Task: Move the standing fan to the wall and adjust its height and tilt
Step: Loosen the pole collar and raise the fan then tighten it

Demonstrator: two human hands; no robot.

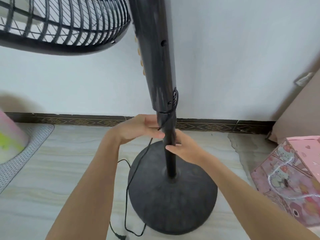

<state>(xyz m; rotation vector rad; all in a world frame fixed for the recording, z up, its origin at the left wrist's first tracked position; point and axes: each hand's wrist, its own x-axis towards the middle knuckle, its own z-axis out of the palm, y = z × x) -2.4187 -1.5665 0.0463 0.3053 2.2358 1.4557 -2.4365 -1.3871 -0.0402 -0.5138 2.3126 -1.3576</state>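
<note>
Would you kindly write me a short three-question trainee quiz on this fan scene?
1. True or false: both hands, the left hand and the right hand, are on the fan's pole.
2. Which lies on the floor to the left of the round base? A) a power cord B) a broom C) a shoe
3. Fill in: the pink box stands to the ___ of the base.

Key: 1 true; 2 A; 3 right
</note>
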